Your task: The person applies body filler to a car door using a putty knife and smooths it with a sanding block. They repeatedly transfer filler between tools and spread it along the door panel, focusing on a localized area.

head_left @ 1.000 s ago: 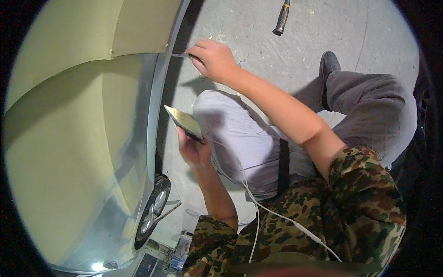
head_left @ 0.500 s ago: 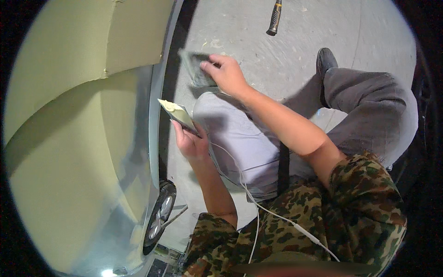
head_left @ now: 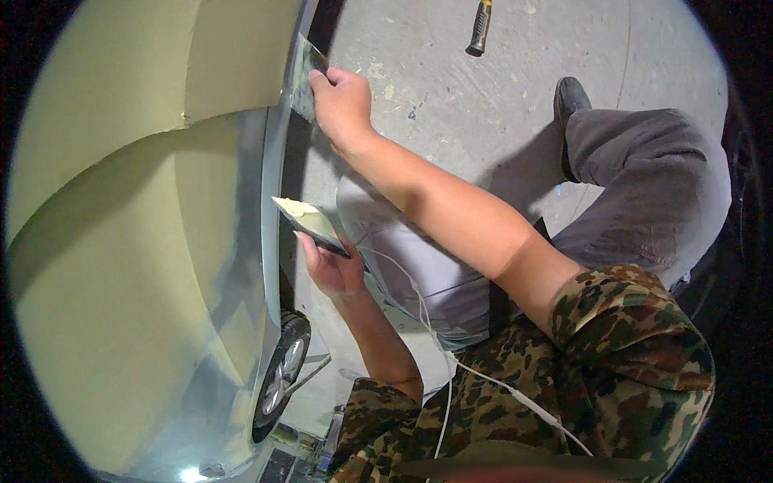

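Note:
My left hand (head_left: 334, 266) grips a flat putty scraper (head_left: 328, 229) from below, its blade tilted up. Pale yellow putty (head_left: 296, 207) is heaped along the blade's far end. Farther forward, my right hand (head_left: 346, 109) pinches a thin, grey-green flat spreader (head_left: 303, 92) between thumb and fingers. That spreader lies at the outer edge of the car body panel (head_left: 105, 266), seemingly touching it. Yellowish filler covers most of the panel, with grey-blue patches near its edge. The spreader's far face is hidden.
A wheel (head_left: 282, 378) shows under the car at the lower left, beside a thin metal bar (head_left: 307, 376). A black-and-yellow tool handle (head_left: 480, 30) rests on the concrete floor (head_left: 435, 88). A white cable (head_left: 515, 393) hangs across my front, over my bent legs.
My right hand has moved left and forward with its spreader, from above my knee to the panel's edge. My left hand has dropped slightly toward me, still holding the scraper.

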### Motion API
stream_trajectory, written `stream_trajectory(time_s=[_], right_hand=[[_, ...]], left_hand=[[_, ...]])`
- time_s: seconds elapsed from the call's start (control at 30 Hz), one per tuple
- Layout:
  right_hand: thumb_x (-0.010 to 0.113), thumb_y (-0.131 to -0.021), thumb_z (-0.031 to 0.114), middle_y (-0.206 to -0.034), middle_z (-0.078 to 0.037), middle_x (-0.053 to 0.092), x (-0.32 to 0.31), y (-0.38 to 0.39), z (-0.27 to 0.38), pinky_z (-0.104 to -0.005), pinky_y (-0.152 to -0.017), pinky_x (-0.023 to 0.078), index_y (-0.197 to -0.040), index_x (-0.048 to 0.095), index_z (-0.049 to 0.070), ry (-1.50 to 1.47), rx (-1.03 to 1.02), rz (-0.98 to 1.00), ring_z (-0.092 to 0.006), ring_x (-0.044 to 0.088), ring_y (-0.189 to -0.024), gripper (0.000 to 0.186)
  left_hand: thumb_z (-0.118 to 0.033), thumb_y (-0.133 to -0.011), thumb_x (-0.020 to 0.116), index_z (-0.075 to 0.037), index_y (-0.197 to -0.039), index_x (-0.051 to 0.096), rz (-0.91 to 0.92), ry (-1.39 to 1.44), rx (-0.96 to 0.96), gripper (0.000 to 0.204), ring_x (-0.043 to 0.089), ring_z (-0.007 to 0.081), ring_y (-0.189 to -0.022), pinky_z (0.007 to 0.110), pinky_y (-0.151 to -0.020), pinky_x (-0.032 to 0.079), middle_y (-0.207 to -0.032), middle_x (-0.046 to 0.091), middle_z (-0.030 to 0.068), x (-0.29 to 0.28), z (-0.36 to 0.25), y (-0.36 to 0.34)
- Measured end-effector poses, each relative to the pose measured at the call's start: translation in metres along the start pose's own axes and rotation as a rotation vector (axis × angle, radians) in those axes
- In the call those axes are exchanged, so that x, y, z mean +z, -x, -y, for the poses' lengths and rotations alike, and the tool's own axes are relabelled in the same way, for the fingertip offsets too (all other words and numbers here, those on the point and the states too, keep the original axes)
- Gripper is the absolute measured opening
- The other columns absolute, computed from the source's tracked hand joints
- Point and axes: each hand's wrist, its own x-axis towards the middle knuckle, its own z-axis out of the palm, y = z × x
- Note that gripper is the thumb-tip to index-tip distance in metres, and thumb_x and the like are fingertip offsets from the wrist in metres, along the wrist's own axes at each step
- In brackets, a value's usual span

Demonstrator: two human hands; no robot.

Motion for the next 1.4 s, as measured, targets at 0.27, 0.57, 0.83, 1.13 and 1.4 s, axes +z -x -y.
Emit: stream_trajectory(time_s=[0.27, 0.57, 0.83, 1.13, 1.4], right_hand=[[0.064, -0.099, 0.016, -0.071, -0.023, 0.066, 0.006, -0.006, 0.016, -0.0463, -0.07, 0.049, -0.082, 0.067, -0.007, 0.014, -0.044, -0.039, -0.0294, 0.063, -0.066, 0.029], [0.065, -0.1, 0.016, -0.074, -0.007, 0.07, 0.011, 0.009, 0.027, -0.037, -0.067, 0.047, -0.091, 0.075, -0.007, -0.038, -0.013, 0.022, -0.0131, 0.057, -0.069, 0.026], [0.064, -0.1, 0.016, -0.077, -0.007, 0.072, 0.016, 0.015, 0.024, -0.036, -0.068, 0.048, -0.097, 0.076, -0.006, -0.028, -0.029, 0.049, -0.0125, 0.059, -0.069, 0.026], [0.064, -0.102, 0.017, -0.08, -0.004, 0.069, -0.035, 0.016, 0.036, -0.0342, -0.071, 0.05, -0.094, 0.074, -0.004, 0.172, -0.055, 0.099, -0.012, 0.061, -0.075, 0.025], [0.065, -0.104, 0.019, -0.092, -0.001, 0.069, -0.104, 0.074, 0.112, -0.0303, -0.076, 0.05, -0.11, 0.074, -0.003, 0.064, -0.241, 0.412, -0.0091, 0.059, -0.084, 0.024]], left_hand=[[-0.03, -0.114, 0.048, -0.009, -0.144, 0.057, -0.03, -0.038, 0.024, 0.037, 0.07, 0.017, -0.117, 0.036, -0.101, 0.062, -0.141, 0.066, 0.008, 0.004, 0.002, 0.005], [-0.029, -0.114, 0.048, -0.008, -0.144, 0.056, 0.063, -0.008, -0.008, 0.038, 0.069, 0.0177, -0.119, 0.035, -0.104, 0.059, -0.142, 0.065, 0.0087, 0.008, 0.001, 0.007], [-0.035, -0.114, 0.046, -0.011, -0.149, 0.05, -0.138, -0.057, 0.025, 0.042, 0.068, 0.0191, -0.119, 0.033, -0.089, 0.063, -0.142, 0.064, 0.0078, 0.02, 0.004, 0.016], [-0.032, -0.115, 0.046, -0.012, -0.146, 0.055, 0.059, 0.016, -0.006, 0.038, 0.071, 0.0176, -0.114, 0.037, -0.104, 0.059, -0.141, 0.067, 0.0057, 0.012, 0.008, 0.012], [-0.035, -0.115, 0.044, -0.002, -0.152, 0.048, -0.113, -0.19, 0.036, 0.05, 0.057, 0.0245, -0.135, 0.041, -0.117, 0.043, -0.146, 0.059, 0.012, 0.057, 0.034, -0.016]])
